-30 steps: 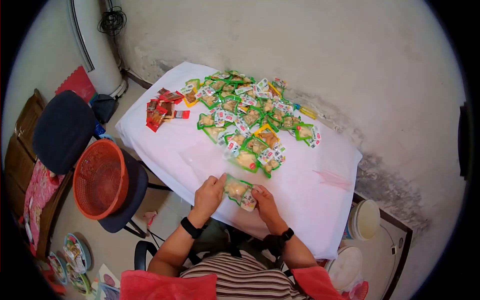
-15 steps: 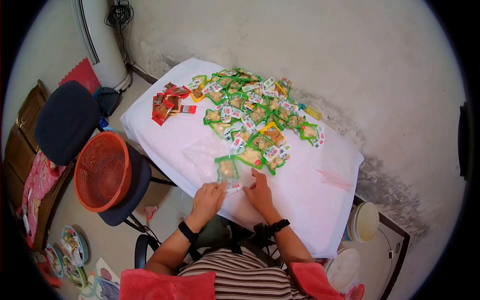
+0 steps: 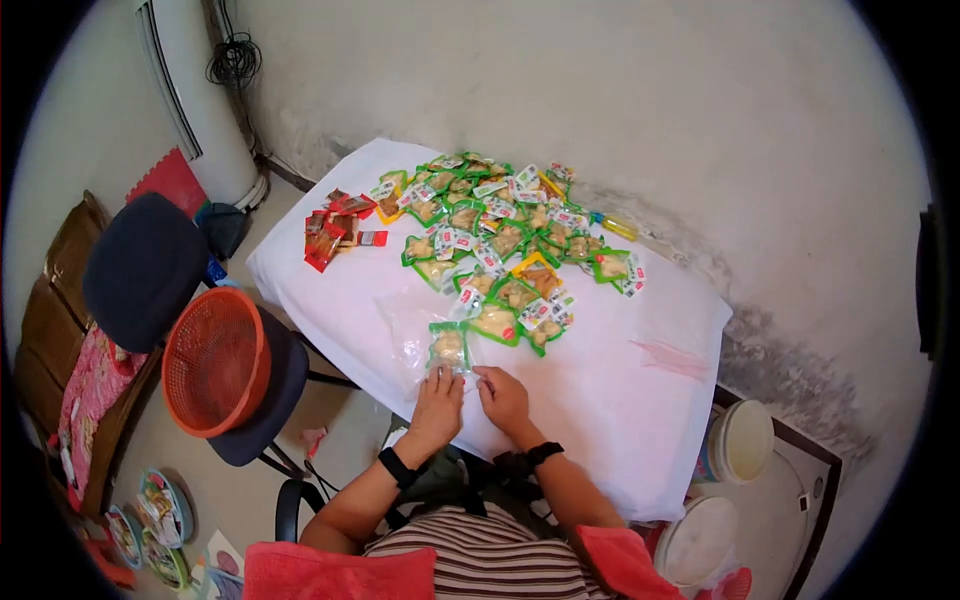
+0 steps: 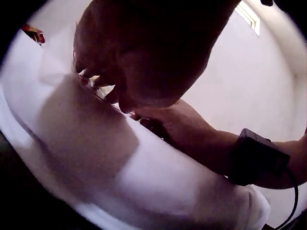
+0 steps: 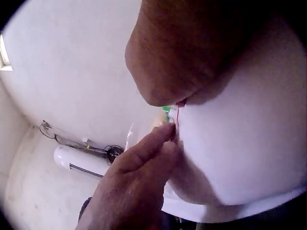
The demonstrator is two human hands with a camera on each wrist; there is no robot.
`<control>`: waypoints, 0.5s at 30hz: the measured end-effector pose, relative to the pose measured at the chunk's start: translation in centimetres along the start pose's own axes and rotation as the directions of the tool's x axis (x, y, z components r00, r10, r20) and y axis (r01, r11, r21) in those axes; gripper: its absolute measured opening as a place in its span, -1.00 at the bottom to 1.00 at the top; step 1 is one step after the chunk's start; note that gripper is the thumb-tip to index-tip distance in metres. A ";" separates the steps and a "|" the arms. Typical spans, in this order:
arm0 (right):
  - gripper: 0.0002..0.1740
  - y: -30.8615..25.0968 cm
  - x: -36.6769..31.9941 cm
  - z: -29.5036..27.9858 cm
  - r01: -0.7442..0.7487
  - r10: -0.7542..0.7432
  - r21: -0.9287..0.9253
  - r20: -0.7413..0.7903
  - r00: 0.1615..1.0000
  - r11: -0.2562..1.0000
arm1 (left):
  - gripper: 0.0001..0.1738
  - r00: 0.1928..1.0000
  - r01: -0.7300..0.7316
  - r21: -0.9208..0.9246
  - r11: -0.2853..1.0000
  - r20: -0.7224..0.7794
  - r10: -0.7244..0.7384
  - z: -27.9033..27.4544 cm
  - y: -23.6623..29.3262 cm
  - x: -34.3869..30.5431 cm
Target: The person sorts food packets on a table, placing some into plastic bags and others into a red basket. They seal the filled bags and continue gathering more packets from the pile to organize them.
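While one packet (image 3: 448, 345) lies in or on one clear bag (image 3: 404, 325), two hands, left (image 3: 437, 412) and right (image 3: 503, 400), meet close together at its near edge, whether pinching I cannot tell; the right has moved nearer.

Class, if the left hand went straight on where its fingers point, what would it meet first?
Likely the green-edged, clear plastic packet of pale food, just ahead of the left hand; whether they already touch is unclear.

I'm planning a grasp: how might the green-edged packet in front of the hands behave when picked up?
The green-edged packet would probably bend at its thin-looking border. Its pale, lumpy middle may make it sag unevenly when lifted. Lying flat, it seems unlikely to roll.
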State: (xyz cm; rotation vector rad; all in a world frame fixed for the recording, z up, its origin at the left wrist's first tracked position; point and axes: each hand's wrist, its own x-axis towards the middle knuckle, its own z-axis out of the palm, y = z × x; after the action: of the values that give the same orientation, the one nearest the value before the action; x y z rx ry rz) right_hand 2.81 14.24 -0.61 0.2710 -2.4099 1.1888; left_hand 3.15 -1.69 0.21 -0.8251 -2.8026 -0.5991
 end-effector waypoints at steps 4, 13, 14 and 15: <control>-0.75 -0.2 0.0 -0.1 0.046 -0.045 -0.033 0.032 0.998 0.998 | -0.50 0.997 -0.018 0.106 0.994 -0.078 0.026 -0.1 0.1 -0.1; -0.77 -2.1 1.8 2.1 0.156 -0.173 0.113 0.151 0.973 0.981 | -0.50 0.986 0.166 0.012 0.986 -0.001 -0.166 -1.3 -1.6 -1.8; -0.78 -2.3 2.0 2.8 0.205 -0.222 0.112 0.157 0.962 0.972 | -0.52 0.978 0.201 0.013 0.979 -0.065 -0.200 -1.3 -1.8 -2.6; -0.78 -2.6 2.2 3.1 0.231 -0.249 0.128 0.149 0.957 0.964 | -0.53 0.965 0.236 0.010 0.972 -0.125 -0.232 -1.5 -1.9 -3.0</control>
State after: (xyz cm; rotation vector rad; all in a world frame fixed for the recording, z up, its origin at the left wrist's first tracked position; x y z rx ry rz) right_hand 0.83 10.25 0.58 0.7015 -2.3663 1.2273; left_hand 4.68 -5.28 0.19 -0.4374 -2.8068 -0.6238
